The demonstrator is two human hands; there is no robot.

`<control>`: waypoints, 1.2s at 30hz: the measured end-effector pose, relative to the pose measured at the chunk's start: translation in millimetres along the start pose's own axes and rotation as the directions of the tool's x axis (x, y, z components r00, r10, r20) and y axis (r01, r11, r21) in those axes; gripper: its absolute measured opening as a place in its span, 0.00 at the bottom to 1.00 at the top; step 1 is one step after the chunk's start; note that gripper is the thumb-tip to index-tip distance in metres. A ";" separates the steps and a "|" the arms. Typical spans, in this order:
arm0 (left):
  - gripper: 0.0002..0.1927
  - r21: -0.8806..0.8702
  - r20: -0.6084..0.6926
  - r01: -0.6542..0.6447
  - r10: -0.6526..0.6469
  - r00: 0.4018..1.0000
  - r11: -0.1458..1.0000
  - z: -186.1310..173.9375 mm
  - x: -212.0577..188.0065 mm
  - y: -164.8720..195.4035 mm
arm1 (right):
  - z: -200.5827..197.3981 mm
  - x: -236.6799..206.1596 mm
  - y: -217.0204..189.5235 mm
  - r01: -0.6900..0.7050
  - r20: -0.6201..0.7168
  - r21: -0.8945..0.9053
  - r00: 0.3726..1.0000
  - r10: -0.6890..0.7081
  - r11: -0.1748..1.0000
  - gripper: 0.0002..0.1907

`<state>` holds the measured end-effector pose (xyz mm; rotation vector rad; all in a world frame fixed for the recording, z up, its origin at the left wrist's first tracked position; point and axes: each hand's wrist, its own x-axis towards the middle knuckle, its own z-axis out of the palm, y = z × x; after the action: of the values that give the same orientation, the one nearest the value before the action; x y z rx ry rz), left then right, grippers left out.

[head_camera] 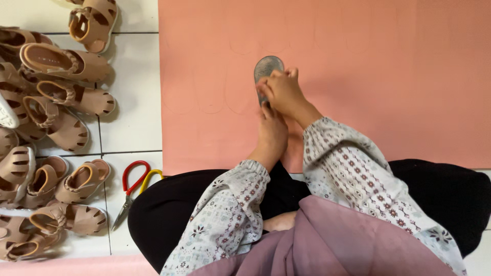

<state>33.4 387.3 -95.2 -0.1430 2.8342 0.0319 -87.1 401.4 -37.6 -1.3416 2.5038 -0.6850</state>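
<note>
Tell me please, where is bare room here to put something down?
The pink sheet is bare right of the right hand and grey template, and also left of the left hand. A strip of white floor tile lies between the sheet and the sandals. The far left is crowded with sandals, with scissors near the knee.

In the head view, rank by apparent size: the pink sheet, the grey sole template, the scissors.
1. pink sheet, by far the largest.
2. scissors with red and yellow handles.
3. grey sole template, partly hidden under the right hand, so its place below the scissors is unsure.
</note>
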 end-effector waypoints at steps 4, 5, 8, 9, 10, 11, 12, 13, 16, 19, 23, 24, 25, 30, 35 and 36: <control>0.31 -0.012 0.043 0.021 -0.021 0.999 1.000 -9.2 -1.1 0.6 | 12.1 40.7 25.0 -0.023 -0.188 -0.152 0.982 -0.006 0.988 0.14; 0.29 -0.023 0.089 0.006 -0.004 0.996 1.000 -11.3 -1.5 -0.3 | 14.1 50.9 31.1 -0.049 -0.216 -0.119 0.976 0.023 0.992 0.15; 0.30 -0.068 0.087 0.023 -0.017 0.996 0.997 -17.0 -3.2 -3.6 | 11.4 64.2 44.1 -0.166 -0.390 -0.122 0.915 0.107 0.979 0.13; 0.31 -0.055 0.064 0.033 -0.030 0.997 0.998 -19.3 -3.2 -4.8 | 8.3 62.4 48.1 -0.213 -0.462 -0.137 0.878 0.128 0.967 0.13; 0.32 -0.042 0.042 0.042 -0.040 0.998 0.998 -21.7 -3.5 -5.7 | 3.5 56.1 51.5 -0.219 -0.456 -0.166 0.882 0.122 0.962 0.12; 0.33 -0.029 0.020 0.049 -0.048 0.999 0.998 -24.1 -4.2 -5.9 | -2.3 45.2 53.7 -0.226 -0.451 -0.195 0.885 0.117 0.955 0.11; 0.33 -0.040 0.043 0.044 -0.042 0.998 0.998 -26.8 -4.2 -6.3 | -6.8 34.6 53.9 -0.232 -0.449 -0.224 0.886 0.111 0.946 0.11; 0.33 -0.052 0.064 0.038 -0.035 0.997 0.998 -29.0 -4.1 -7.6 | -8.8 21.9 51.7 -0.235 -0.404 -0.262 0.907 0.114 0.936 0.11; 0.27 -0.243 0.043 0.047 -0.038 0.998 0.969 -30.8 -5.1 -19.5 | -7.7 -21.9 37.6 -0.170 -0.316 -0.360 0.947 0.052 0.917 0.09; 0.18 -0.497 -0.033 0.009 -0.029 0.999 0.868 -25.2 0.5 -50.3 | 0.0 -55.3 18.3 -0.050 -0.319 -0.262 0.947 -0.037 0.964 0.10; 0.25 -0.747 -0.221 -0.168 -0.002 0.975 0.644 -17.3 15.4 -91.1 | 7.9 -60.0 -1.9 -0.042 -0.264 -0.198 0.965 -0.012 0.979 0.13; 0.25 -0.778 -0.179 -0.135 -0.011 0.984 0.613 -15.8 15.3 -96.3 | 9.8 -56.1 -6.0 -0.058 -0.262 -0.152 0.965 0.016 0.987 0.13; 0.25 -0.808 -0.137 -0.100 -0.020 0.990 0.581 -15.6 15.1 -100.9 | 11.7 -50.8 -9.8 -0.071 -0.258 -0.106 0.965 0.042 0.992 0.13; 0.29 -0.828 -0.092 -0.047 -0.052 0.994 0.559 -19.9 10.7 -102.9 | 10.4 -41.7 -12.2 -0.136 -0.307 -0.019 0.944 0.124 0.990 0.15; 0.29 -0.768 -0.137 -0.060 -0.072 0.988 0.638 -23.5 6.9 -99.9 | 3.8 -56.4 -3.6 -0.125 -0.320 0.058 0.937 0.137 0.991 0.14; 0.29 -0.757 -0.136 -0.059 -0.068 0.988 0.651 -24.3 5.6 -98.3 | 3.0 -58.8 -2.8 -0.118 -0.304 0.068 0.943 0.133 0.991 0.14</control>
<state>30.9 288.1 -74.3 -0.3414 2.7572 1.2815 -51.0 447.9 -40.4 -1.1189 2.7621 -0.9867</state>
